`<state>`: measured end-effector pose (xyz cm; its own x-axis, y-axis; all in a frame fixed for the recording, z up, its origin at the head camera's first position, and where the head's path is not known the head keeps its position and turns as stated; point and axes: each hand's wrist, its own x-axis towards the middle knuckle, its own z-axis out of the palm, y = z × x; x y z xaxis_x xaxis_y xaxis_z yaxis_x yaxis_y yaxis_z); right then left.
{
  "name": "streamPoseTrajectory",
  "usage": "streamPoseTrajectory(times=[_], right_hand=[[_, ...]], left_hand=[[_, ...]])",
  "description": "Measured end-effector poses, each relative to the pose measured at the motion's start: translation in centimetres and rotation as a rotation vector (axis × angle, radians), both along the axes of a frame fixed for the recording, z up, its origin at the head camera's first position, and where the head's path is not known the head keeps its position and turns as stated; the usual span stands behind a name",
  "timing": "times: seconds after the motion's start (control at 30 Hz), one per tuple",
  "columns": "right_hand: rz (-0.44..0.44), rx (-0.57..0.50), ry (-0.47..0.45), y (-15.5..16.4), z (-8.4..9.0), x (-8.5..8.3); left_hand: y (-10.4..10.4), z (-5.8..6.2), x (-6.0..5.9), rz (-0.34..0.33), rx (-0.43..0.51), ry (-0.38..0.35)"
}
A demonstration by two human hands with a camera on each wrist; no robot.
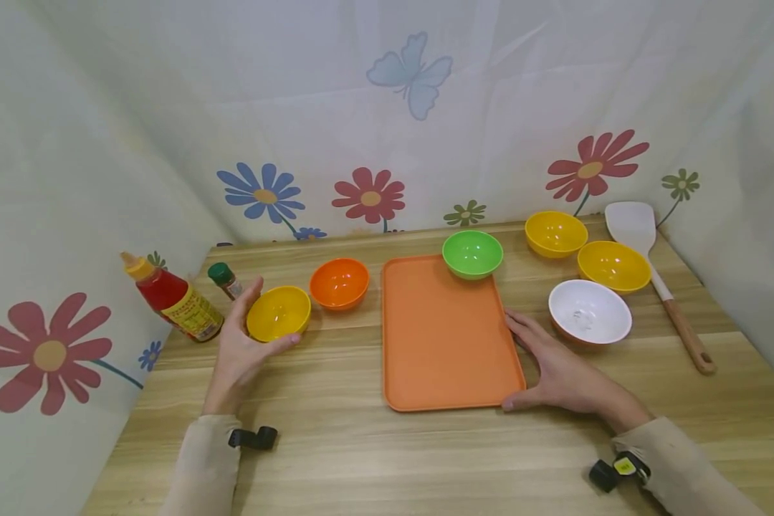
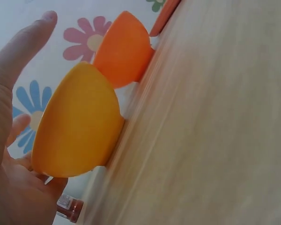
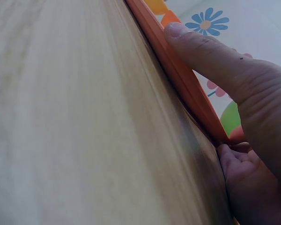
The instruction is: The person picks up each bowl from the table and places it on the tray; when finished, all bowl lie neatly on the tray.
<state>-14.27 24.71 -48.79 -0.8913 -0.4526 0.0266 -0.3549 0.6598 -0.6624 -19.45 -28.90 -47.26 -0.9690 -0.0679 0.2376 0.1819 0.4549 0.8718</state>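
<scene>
My left hand [image 1: 239,351] spreads around the left side of a yellow bowl [image 1: 279,314], its fingertips at the far side and the thumb stretched out in front. In the left wrist view the thumb stands away from the yellow bowl [image 2: 77,124], while other fingers lie close against its side. An orange tray [image 1: 450,340] lies flat on the table. My right hand [image 1: 561,369] is at the tray's right edge, with straight fingers along the side and the thumb at the near right corner. The right wrist view shows the thumb over the tray's edge [image 3: 182,84].
An orange bowl [image 1: 339,284] stands right of the yellow one; a green bowl [image 1: 472,254] overlaps the tray's far right corner. Farther right are two yellow bowls [image 1: 556,235], a white bowl [image 1: 590,312] and a spatula [image 1: 684,330]. Left stand a sauce bottle [image 1: 183,304] and a green-capped jar [image 1: 224,279].
</scene>
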Motion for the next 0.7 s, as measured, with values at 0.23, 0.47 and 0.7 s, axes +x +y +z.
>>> streamPoseTrajectory(times=[0.23,0.47,0.7], right_hand=[[0.003,0.002,0.002,0.0,0.0,0.0],[-0.008,-0.007,-0.016,-0.1,0.0,0.1],[-0.002,-0.002,-0.01,0.0,0.2,0.0]], left_hand=[[-0.6,-1.3,-0.3,0.0,-0.05,0.026],[-1.1,-2.3,-0.5,0.033,-0.095,-0.029],[-1.2,-2.6,-0.4,0.087,-0.128,-0.1]])
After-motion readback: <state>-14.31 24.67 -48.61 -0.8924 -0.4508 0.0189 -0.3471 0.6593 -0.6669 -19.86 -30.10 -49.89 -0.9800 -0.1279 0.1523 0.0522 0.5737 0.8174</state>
